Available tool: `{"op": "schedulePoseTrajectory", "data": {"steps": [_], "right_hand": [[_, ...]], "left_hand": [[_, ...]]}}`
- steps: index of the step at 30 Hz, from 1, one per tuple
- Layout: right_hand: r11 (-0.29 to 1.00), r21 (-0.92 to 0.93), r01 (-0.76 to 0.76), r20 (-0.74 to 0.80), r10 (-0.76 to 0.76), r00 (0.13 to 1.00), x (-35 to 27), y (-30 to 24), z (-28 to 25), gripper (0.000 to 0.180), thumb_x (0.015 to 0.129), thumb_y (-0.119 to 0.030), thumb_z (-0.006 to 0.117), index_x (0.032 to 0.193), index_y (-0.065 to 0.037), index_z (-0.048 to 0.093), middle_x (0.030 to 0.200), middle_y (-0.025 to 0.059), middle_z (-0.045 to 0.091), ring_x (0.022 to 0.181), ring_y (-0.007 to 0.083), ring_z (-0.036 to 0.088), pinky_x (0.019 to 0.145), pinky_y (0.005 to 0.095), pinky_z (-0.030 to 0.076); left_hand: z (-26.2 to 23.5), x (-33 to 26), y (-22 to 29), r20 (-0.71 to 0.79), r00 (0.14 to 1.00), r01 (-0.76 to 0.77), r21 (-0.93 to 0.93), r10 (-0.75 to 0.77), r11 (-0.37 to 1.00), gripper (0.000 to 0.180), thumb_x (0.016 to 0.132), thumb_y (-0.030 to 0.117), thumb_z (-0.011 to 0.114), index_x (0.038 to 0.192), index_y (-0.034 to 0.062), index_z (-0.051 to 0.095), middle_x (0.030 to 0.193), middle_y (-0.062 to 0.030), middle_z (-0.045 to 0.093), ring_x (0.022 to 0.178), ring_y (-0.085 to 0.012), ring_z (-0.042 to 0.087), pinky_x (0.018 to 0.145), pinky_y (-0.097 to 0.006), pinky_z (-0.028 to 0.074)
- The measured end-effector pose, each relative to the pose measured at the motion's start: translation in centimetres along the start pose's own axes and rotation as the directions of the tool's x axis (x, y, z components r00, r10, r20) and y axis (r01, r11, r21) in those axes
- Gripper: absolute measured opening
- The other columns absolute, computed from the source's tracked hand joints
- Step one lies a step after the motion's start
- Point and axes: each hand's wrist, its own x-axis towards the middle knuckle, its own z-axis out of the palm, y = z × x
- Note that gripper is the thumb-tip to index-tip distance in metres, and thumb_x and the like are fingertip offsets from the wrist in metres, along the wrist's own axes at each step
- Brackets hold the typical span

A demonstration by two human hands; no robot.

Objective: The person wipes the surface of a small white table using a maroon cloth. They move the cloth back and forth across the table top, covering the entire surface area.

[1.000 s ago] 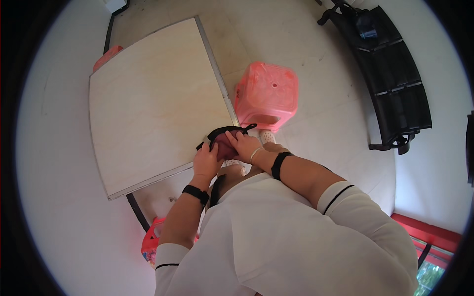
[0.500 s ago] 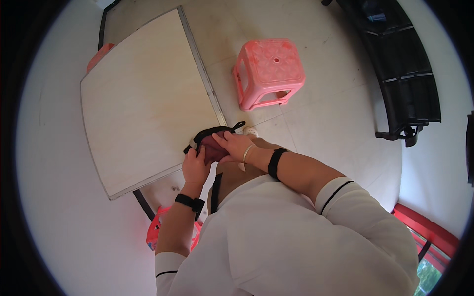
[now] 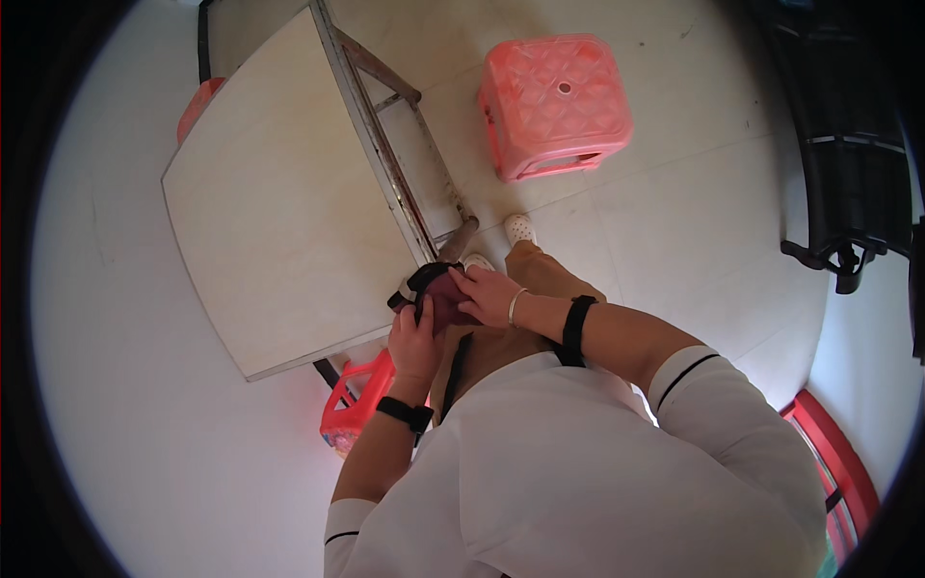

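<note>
1. While both hands hold it, the maroon, black-trimmed pouch (image 3: 446, 297) sits at the near corner of the tabletop (image 3: 279, 202).
2. Left hand (image 3: 414, 344): narrow grip on its left side. Right hand (image 3: 493, 296): fingers closed on the right.
3. Risk, judged: soft-looking cloth could sag or drop to the floor (image 3: 674, 193) if either grip slackens. Contents hidden.
4. Obstacle: tabletop corner, just beyond; might snag trim. Contact unclear.
5. Around: pink stool (image 3: 561, 108) ahead, red stool (image 3: 339, 420) left, black seat row (image 3: 853, 183) far right.
</note>
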Motion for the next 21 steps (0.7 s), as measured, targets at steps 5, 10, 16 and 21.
{"op": "schedulePoseTrajectory", "data": {"steps": [5,10,16,21], "right_hand": [[0.989,0.068,-0.133,-0.025,0.135,0.990,1.0,-2.7,-1.3,0.056,0.081,-0.030,0.046,0.123,0.004,0.034,0.094,0.0175,0.048,0.086,0.0306,0.052,0.071,0.0372,0.044],[0.970,0.088,-0.225,-0.151,0.236,0.960,4.3,-3.4,-2.6,0.055,0.083,-0.030,0.044,0.122,0.007,0.034,0.095,0.0185,0.049,0.084,0.0321,0.053,0.071,0.0390,0.045],[0.952,0.028,-0.304,-0.187,0.303,0.934,10.6,-3.3,-6.6,0.053,0.083,-0.028,0.043,0.122,0.007,0.034,0.099,0.0190,0.050,0.087,0.0322,0.055,0.073,0.0383,0.046],[0.929,0.022,-0.369,-0.204,0.366,0.908,14.6,-4.0,-9.4,0.052,0.082,-0.027,0.046,0.120,0.007,0.036,0.103,0.0195,0.050,0.092,0.0318,0.055,0.075,0.0376,0.046]], "left_hand": [[-0.9,1.4,-0.6,0.041,0.998,0.048,-0.121,-0.043,0.992,0.049,0.065,0.016,0.063,0.112,0.0067,0.052,0.092,-0.0128,0.046,0.083,-0.0304,0.049,0.069,-0.037,0.044],[-2.1,5.5,-1.7,-0.008,0.996,0.083,-0.080,-0.084,0.993,0.046,0.066,0.011,0.060,0.111,0.0084,0.054,0.095,-0.0121,0.046,0.085,-0.0302,0.049,0.071,-0.037,0.044],[-2.9,11.9,-5.1,-0.044,0.994,0.093,-0.058,-0.095,0.994,0.047,0.064,0.010,0.061,0.110,0.0120,0.055,0.095,-0.0109,0.047,0.086,-0.0290,0.049,0.072,-0.036,0.044],[-3.8,16.0,-7.2,-0.027,0.992,0.123,-0.039,-0.124,0.992,0.042,0.064,0.010,0.061,0.106,0.0122,0.059,0.091,-0.0092,0.049,0.085,-0.0277,0.050,0.072,-0.035,0.044]]}}
